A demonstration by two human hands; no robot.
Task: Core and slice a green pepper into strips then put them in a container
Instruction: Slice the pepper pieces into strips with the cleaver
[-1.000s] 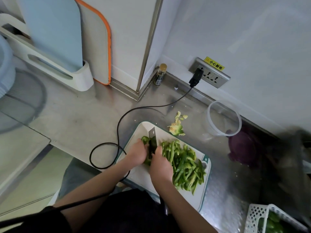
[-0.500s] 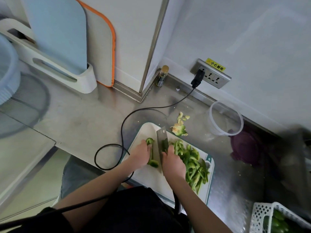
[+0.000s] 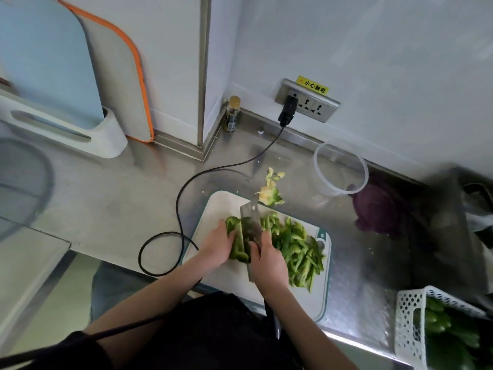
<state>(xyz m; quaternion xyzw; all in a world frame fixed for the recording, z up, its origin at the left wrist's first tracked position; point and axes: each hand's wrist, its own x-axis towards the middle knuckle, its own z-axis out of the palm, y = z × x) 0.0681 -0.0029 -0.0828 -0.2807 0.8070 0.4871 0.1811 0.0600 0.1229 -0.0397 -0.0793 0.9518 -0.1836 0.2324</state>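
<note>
A white cutting board [image 3: 213, 209] lies on the steel counter. My left hand [image 3: 217, 245] presses a piece of green pepper [image 3: 234, 236] flat on it. My right hand [image 3: 266, 261] grips a cleaver [image 3: 249, 218], whose blade stands against the right side of that piece. A heap of green pepper strips [image 3: 296, 249] lies to the right of the blade. The pepper core [image 3: 270, 192] sits just past the board's far edge. A clear round container [image 3: 340, 169] stands empty near the wall.
A black cable [image 3: 186, 188] runs from the wall socket [image 3: 306, 101] and loops left of the board. A purple lid [image 3: 378, 209] lies right of the container. A white basket [image 3: 410, 321] with peppers is at the lower right. A small bottle [image 3: 232, 113] stands in the corner.
The cleaver has come down again on the pepper piece under my left hand. The camera has shifted slightly; the strips pile stays right of the blade.
</note>
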